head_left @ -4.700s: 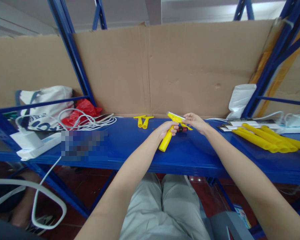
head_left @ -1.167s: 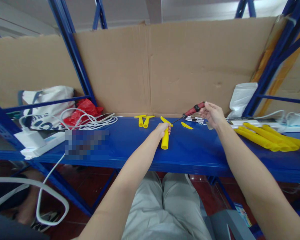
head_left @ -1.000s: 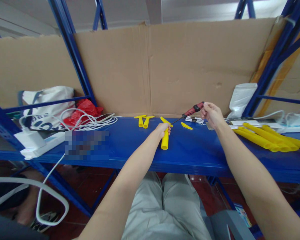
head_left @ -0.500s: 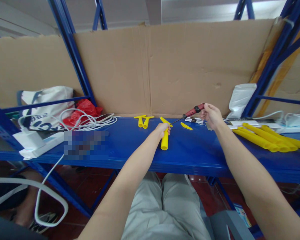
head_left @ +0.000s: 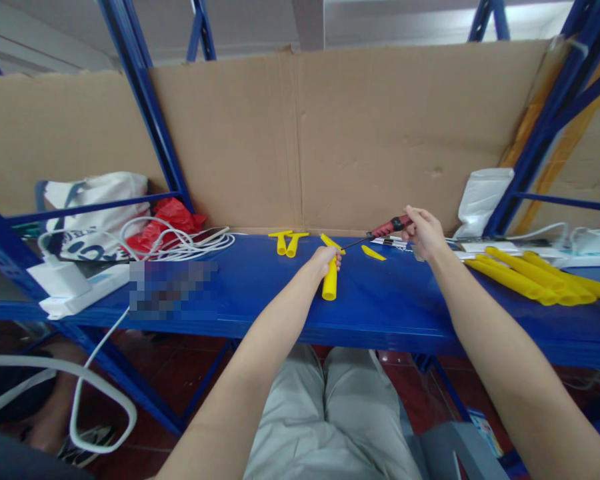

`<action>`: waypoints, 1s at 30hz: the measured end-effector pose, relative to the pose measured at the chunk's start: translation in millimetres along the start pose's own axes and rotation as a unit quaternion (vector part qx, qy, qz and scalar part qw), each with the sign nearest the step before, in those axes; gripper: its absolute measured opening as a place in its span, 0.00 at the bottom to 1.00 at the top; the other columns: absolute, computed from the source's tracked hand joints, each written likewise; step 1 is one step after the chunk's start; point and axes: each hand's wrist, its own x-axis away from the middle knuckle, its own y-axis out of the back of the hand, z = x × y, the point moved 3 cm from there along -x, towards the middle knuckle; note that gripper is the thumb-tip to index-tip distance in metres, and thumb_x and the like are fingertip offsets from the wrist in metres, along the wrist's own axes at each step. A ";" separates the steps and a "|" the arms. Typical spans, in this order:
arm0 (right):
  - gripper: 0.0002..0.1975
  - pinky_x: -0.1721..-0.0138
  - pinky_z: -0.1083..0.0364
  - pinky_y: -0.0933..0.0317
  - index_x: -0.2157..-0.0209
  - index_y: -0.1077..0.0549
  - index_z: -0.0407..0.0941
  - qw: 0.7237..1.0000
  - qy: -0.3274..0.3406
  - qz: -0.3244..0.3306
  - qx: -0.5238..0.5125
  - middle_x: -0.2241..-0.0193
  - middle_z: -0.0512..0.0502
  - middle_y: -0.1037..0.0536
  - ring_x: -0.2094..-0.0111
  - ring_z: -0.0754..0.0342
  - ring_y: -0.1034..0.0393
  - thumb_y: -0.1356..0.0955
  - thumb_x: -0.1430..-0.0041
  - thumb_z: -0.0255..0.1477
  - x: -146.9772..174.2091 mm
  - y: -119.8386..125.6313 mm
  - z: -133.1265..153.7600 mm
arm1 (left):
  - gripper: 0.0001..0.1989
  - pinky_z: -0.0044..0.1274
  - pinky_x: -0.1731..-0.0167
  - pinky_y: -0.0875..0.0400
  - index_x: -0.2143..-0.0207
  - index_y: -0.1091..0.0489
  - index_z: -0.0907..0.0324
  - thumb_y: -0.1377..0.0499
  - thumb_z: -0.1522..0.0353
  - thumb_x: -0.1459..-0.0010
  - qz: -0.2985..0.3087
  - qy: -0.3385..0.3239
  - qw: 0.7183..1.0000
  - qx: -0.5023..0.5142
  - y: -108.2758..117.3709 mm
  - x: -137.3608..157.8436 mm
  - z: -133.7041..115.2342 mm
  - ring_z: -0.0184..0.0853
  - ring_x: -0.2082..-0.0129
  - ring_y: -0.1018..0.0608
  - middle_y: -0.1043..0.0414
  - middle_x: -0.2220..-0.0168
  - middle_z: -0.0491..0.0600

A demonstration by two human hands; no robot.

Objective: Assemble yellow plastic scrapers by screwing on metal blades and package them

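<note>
My left hand (head_left: 329, 260) is closed around a yellow tube piece (head_left: 330, 288), whose round hollow end points toward me. A flat yellow bar shows just beyond the fingers, at the tube's far end. My right hand (head_left: 423, 232) pinches the back end of a screwdriver (head_left: 381, 230) with a red and black handle. Its thin shaft slants down to the left and meets the yellow piece beside my left fingers; the tip is hidden there. A loose flat yellow piece (head_left: 373, 253) lies on the blue shelf (head_left: 270, 293), just right of the left hand.
Two yellow T-shaped pieces (head_left: 286, 244) lie at the back. Several long yellow tubes (head_left: 530, 280) are stacked on the right near a white pouch (head_left: 484, 200). Leftward are a power strip (head_left: 87, 293), coiled white cable (head_left: 180, 247), red bag (head_left: 167, 223) and cloth bag (head_left: 105, 193). Cardboard (head_left: 370, 133) stands behind.
Hardly anything differs. The screwdriver's handle sits slightly lower and is tilted a little less; both hands keep their grips and the yellow piece stays in place.
</note>
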 end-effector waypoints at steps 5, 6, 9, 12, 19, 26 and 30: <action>0.12 0.85 0.63 0.43 0.70 0.30 0.44 0.997 -0.055 0.049 -0.027 0.86 0.56 0.35 0.85 0.62 0.39 0.30 0.46 0.38 8.3 -6.4 9.2 | 0.09 0.16 0.87 0.47 0.73 0.37 0.62 0.50 0.80 0.43 -0.002 0.000 1.000 -0.004 0.5 0.3 -0.1 0.23 0.90 0.41 0.45 0.88 0.39; 0.11 0.84 0.63 0.42 0.71 0.31 0.44 0.996 -0.061 0.056 -0.035 0.84 0.56 0.34 0.84 0.62 0.38 0.30 0.45 0.37 9.6 -7.4 10.8 | 0.09 0.17 0.87 0.47 0.73 0.37 0.62 0.50 0.80 0.43 -0.004 0.000 1.000 -0.003 0.7 0.4 -0.1 0.24 0.90 0.41 0.45 0.88 0.39; 0.12 0.83 0.63 0.42 0.74 0.34 0.44 0.995 -0.062 0.070 -0.046 0.83 0.55 0.33 0.83 0.63 0.38 0.29 0.46 0.34 10.8 -9.4 12.0 | 0.08 0.17 0.87 0.46 0.72 0.37 0.62 0.50 0.80 0.44 -0.008 -0.001 1.000 -0.002 0.9 0.8 -0.2 0.24 0.90 0.41 0.44 0.87 0.40; 0.16 0.84 0.63 0.44 0.75 0.37 0.45 0.996 -0.043 0.068 -0.041 0.84 0.57 0.37 0.85 0.63 0.41 0.27 0.50 0.37 8.6 -8.9 9.4 | 0.08 0.17 0.87 0.46 0.72 0.37 0.62 0.50 0.80 0.44 -0.011 0.000 1.000 -0.004 0.7 1.4 -0.2 0.24 0.89 0.41 0.44 0.87 0.39; 0.22 0.86 0.62 0.46 0.76 0.39 0.46 0.998 -0.048 0.035 -0.034 0.87 0.59 0.41 0.86 0.63 0.44 0.25 0.58 0.43 4.4 -6.4 2.9 | 0.10 0.17 0.85 0.46 0.75 0.38 0.62 0.51 0.80 0.43 -0.010 -0.005 1.000 -0.018 -0.1 2.9 -0.6 0.24 0.89 0.41 0.44 0.87 0.40; 0.16 0.85 0.62 0.47 0.74 0.35 0.46 0.994 -0.065 0.073 -0.044 0.87 0.57 0.40 0.86 0.63 0.45 0.28 0.49 0.40 8.1 -7.2 5.4 | 0.11 0.17 0.86 0.47 0.77 0.40 0.61 0.50 0.81 0.44 -0.012 -0.011 1.000 -0.003 0.3 2.5 0.1 0.23 0.89 0.41 0.45 0.87 0.40; 0.16 0.83 0.63 0.45 0.75 0.39 0.45 0.991 -0.070 0.096 -0.054 0.83 0.56 0.35 0.83 0.64 0.42 0.27 0.50 0.35 9.1 -8.1 6.6 | 0.12 0.17 0.86 0.47 0.77 0.40 0.61 0.51 0.81 0.44 -0.012 -0.011 1.000 -0.006 0.3 3.1 0.0 0.23 0.89 0.42 0.45 0.88 0.40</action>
